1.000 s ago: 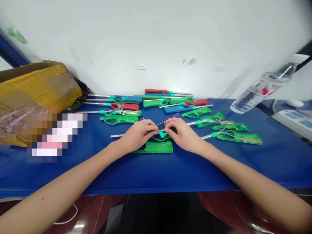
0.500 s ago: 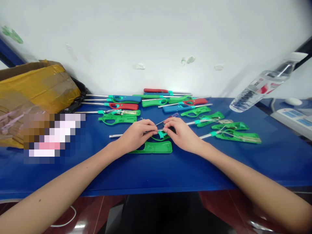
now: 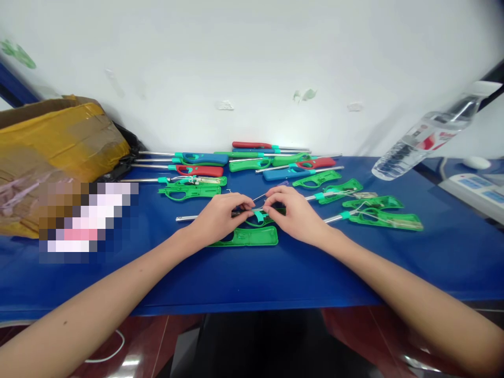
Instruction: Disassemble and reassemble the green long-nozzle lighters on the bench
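Note:
Both my hands are closed over an opened green gas lighter in the middle of the table. My left hand (image 3: 226, 212) pinches at it, above its metal barrel (image 3: 186, 218). Opposite, my right hand (image 3: 289, 210) pinches a thin light-coloured piece, perhaps a wire, running between the fingertips. Below the fingertips shows the turquoise trigger (image 3: 258, 217). The fingers hide most of the inner parts. Nearest me lies a loose green half-shell (image 3: 255, 237). Behind the hands is a thin metal rod (image 3: 260, 198); whether a finger touches it I cannot tell.
More opened green lighters (image 3: 384, 218) lie to the right, another (image 3: 192, 192) to the left. Closed red, blue and green lighters (image 3: 205, 171) line the back. A taped cardboard box (image 3: 59, 142) stands left, a water bottle (image 3: 425, 136) and a white device (image 3: 480, 189) right.
The fingers have shifted slightly, with both hands staying at the same lighter. The purple piece behind my right hand shows less now. Otherwise the layout is unchanged.

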{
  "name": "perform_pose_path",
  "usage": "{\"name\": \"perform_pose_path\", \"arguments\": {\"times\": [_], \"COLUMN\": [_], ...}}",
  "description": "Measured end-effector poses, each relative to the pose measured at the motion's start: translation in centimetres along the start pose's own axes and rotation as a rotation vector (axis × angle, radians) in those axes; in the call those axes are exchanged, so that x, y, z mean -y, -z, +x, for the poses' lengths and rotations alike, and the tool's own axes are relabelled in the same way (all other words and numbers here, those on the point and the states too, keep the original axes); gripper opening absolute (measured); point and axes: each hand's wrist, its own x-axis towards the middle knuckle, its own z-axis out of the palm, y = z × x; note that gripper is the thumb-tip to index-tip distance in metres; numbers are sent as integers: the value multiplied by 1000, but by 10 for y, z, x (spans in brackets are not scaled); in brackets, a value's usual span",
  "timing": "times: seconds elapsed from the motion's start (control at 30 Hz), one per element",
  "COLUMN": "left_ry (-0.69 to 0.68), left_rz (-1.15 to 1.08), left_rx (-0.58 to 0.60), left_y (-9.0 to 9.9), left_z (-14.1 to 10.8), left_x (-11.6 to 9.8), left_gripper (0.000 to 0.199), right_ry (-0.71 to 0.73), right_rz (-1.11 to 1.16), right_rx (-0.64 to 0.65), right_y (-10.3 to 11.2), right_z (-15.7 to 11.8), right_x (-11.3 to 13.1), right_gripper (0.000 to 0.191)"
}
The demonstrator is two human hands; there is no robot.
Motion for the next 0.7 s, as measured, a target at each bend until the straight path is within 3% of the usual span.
{"name": "perform_pose_path", "arguments": {"times": [0.3,0.53,0.7], "left_ry": [40,-86,-86], "left_rz": [9,24,65], "left_rx": [26,162,166], "left_y": [13,17,16], "left_z": [3,0,-1], "left_x": [-3,-1,0], "left_gripper": [17,26,28], "right_ry": [60,110,141], "right_rz": [55,18,42], "right_rx": [53,82,112], "right_y": [7,14,15], "right_z": [6,8,9], "right_x": [1,3,2], "right_gripper": [13,16,14]}}
